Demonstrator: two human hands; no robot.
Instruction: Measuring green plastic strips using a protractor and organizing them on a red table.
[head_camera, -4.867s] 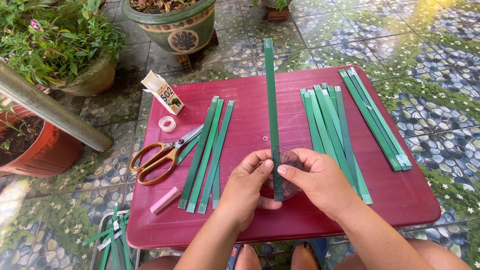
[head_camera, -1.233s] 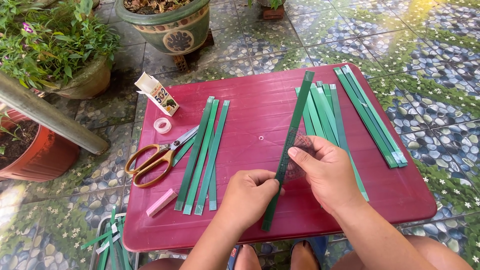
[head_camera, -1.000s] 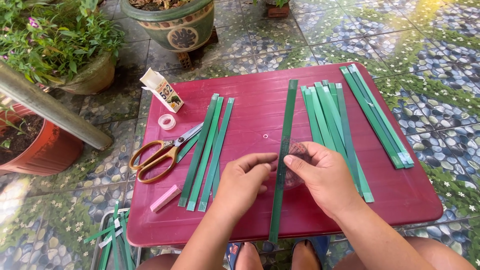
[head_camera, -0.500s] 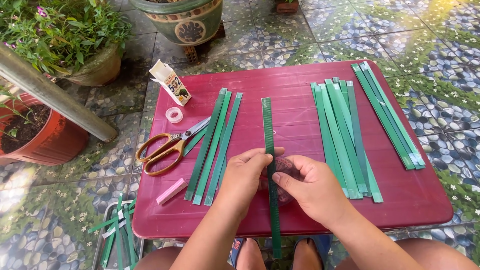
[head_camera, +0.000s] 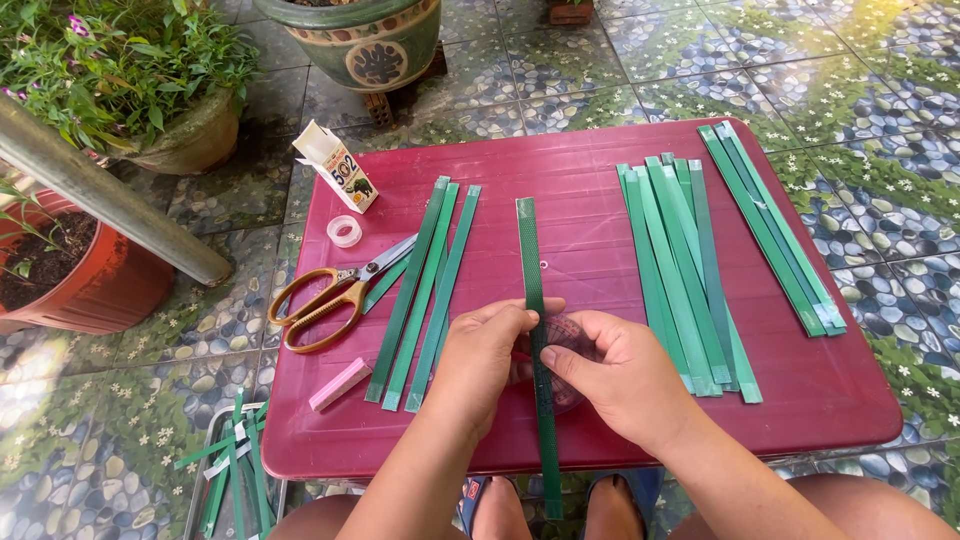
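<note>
Both hands meet over the near middle of the red surface (head_camera: 590, 170), working one long green strip (head_camera: 532, 280). The strip runs almost straight away from the person – its far end lies flat on the surface, its near end hangs past the front edge, above the feet. The left hand (head_camera: 480, 365) has its grip clamped on the strip from the left, thumb on top. The right hand (head_camera: 615, 375) pinches the same strip from the right, fingertips just below the left thumb. Between and beneath the hands lies something round and clear, mostly hidden; what it is cannot be told.

Left of the hands a small bundle of strips (head_camera: 425, 275) lies flat, slanting slightly. Scissors (head_camera: 335, 295) with tan handles rest just beside it, their blades touching its edge. Near the scissors sit a tape roll (head_camera: 345, 231), a small white box (head_camera: 338, 168) at the far left corner, and a pink block (head_camera: 340, 384) near the front edge.

Right of the hands a wider bundle (head_camera: 680, 270) lies fanned, and a third bundle (head_camera: 770, 225) lies further right, near the edge.

On the tiled floor, a tray of green offcuts (head_camera: 235, 475) stands by the left front corner – potted plants (head_camera: 130, 70) beyond.
</note>
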